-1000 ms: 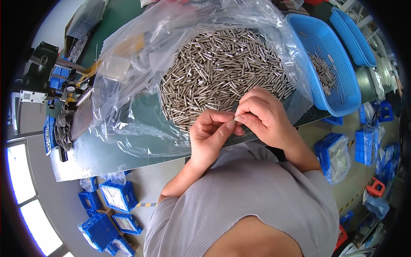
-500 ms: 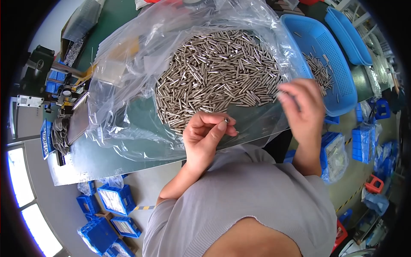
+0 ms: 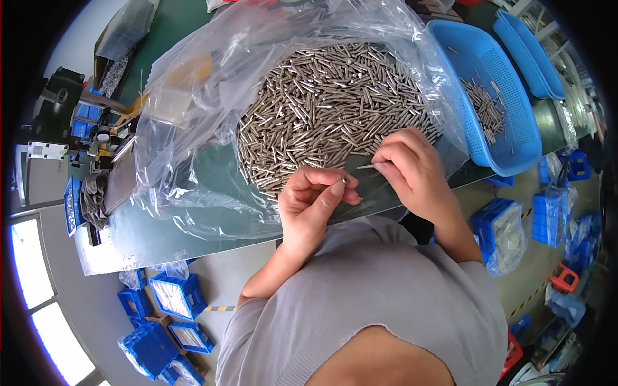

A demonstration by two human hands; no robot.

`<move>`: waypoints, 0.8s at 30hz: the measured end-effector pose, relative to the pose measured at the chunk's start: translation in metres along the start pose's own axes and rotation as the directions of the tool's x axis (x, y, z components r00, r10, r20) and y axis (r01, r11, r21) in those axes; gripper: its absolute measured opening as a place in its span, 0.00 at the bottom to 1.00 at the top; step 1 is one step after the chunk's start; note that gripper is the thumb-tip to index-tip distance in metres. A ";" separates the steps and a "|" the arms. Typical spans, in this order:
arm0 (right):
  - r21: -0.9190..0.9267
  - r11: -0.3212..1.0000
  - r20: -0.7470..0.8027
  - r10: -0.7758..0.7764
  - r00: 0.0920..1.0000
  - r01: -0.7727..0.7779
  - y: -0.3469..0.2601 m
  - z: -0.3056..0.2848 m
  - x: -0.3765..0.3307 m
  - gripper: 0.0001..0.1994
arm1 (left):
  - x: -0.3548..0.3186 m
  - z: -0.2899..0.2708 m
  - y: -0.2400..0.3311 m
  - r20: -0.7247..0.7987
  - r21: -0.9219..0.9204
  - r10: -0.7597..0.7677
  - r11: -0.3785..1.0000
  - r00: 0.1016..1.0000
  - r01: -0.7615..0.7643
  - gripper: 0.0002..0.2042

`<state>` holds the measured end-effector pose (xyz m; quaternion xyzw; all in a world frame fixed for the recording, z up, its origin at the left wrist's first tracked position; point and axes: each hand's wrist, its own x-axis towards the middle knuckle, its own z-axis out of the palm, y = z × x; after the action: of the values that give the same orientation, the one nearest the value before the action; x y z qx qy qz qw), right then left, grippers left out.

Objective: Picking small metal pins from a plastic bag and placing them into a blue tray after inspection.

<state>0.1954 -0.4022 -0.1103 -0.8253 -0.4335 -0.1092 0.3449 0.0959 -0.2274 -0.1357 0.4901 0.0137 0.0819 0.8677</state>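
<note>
A broad heap of slim metal pins [image 3: 322, 106] lies on a clear plastic sheet [image 3: 187, 161] over the green table. At the heap's near edge, my left hand [image 3: 310, 204] pinches a small round metal piece [image 3: 344, 182] between thumb and fingers; its exact kind is too small to tell. My right hand [image 3: 412, 168] is just to the right, closed on a single metal pin [image 3: 366, 166] whose tip points left toward my left hand. The pin and the round piece are apart.
A blue perforated basket [image 3: 524, 145] with some loose pins [image 3: 486, 112] stands right of the heap, a second blue basket [image 3: 531, 55] beyond it. A metal machine [image 3: 96, 132] is at the left. Blue crates [image 3: 177, 296] are on the floor.
My right hand has moved left from beside the blue basket to near my left hand, and a pin now shows in its fingers. My left hand has hardly moved.
</note>
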 end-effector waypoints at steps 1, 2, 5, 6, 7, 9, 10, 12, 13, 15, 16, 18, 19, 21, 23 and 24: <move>0.096 0.995 -0.026 0.006 1.000 -0.004 -0.004 -0.004 0.001 0.07 | 0.000 0.000 0.000 0.013 -0.002 0.000 1.000 1.000 0.000 0.03; 0.189 0.982 -0.055 0.017 0.998 -0.006 -0.007 -0.007 0.003 0.07 | 0.000 0.000 0.000 0.016 0.001 -0.003 1.000 1.000 0.003 0.03; 0.241 0.970 -0.068 -0.005 0.998 0.021 -0.013 -0.007 0.007 0.05 | 0.000 0.000 0.000 0.027 0.020 -0.003 1.000 1.000 0.003 0.03; 0.261 0.965 -0.059 -0.016 0.998 0.031 -0.014 -0.007 0.007 0.05 | -0.001 0.001 0.001 0.018 0.024 -0.010 1.000 1.000 0.010 0.03; 0.260 0.965 -0.061 -0.015 0.998 0.030 -0.014 -0.007 0.007 0.05 | -0.002 0.001 0.001 0.008 0.027 -0.017 0.999 1.000 0.017 0.04; 0.241 0.970 -0.040 -0.030 0.999 0.038 -0.014 -0.007 0.008 0.05 | -0.002 0.002 0.001 0.019 0.034 -0.014 0.999 1.000 0.014 0.04; 0.241 0.970 -0.039 -0.031 0.999 0.039 -0.014 -0.007 0.008 0.05 | -0.002 0.002 0.001 0.031 0.041 -0.012 0.999 0.999 0.011 0.04; 0.217 0.971 -0.038 -0.091 0.995 0.097 -0.013 -0.008 0.008 0.06 | -0.003 0.003 0.002 0.029 0.049 -0.024 0.999 0.999 0.022 0.04; 0.217 0.971 -0.037 -0.091 0.995 0.097 -0.015 -0.008 0.009 0.06 | -0.003 0.004 0.002 0.028 0.058 -0.035 0.998 0.999 0.034 0.04; 0.280 0.957 -0.041 -0.068 0.997 0.077 -0.020 -0.005 0.012 0.06 | -0.003 0.000 0.001 0.054 0.073 -0.034 0.997 0.998 0.030 0.04; 0.281 0.957 -0.040 -0.068 0.997 0.077 -0.020 -0.003 0.013 0.06 | -0.003 -0.001 0.000 0.081 0.089 -0.033 0.996 0.996 0.026 0.04; 0.306 0.949 -0.013 -0.077 0.997 0.077 -0.017 0.002 0.014 0.06 | -0.004 -0.002 0.000 0.083 0.073 -0.029 0.997 0.996 0.023 0.04; 0.306 0.949 -0.012 -0.078 0.997 0.078 -0.017 0.002 0.014 0.06 | -0.004 -0.001 0.000 0.085 0.058 -0.025 0.998 0.996 0.021 0.04; 0.308 0.950 0.007 -0.051 0.999 0.046 -0.019 0.003 0.012 0.06 | -0.004 0.000 0.001 0.072 0.073 -0.043 0.997 0.996 0.038 0.04; 0.317 0.948 0.003 -0.043 0.999 0.040 -0.018 0.004 0.012 0.06 | -0.003 0.001 0.002 0.061 0.088 -0.060 0.995 0.996 0.055 0.04; 0.325 0.945 -0.001 -0.034 0.999 0.033 -0.017 0.003 0.011 0.06 | -0.003 0.001 0.002 0.061 0.089 -0.067 0.994 0.996 0.061 0.03</move>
<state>0.1879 -0.3860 -0.0991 -0.7499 -0.4603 -0.0404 0.4734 0.0925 -0.2280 -0.1333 0.5293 0.0052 0.0375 0.8476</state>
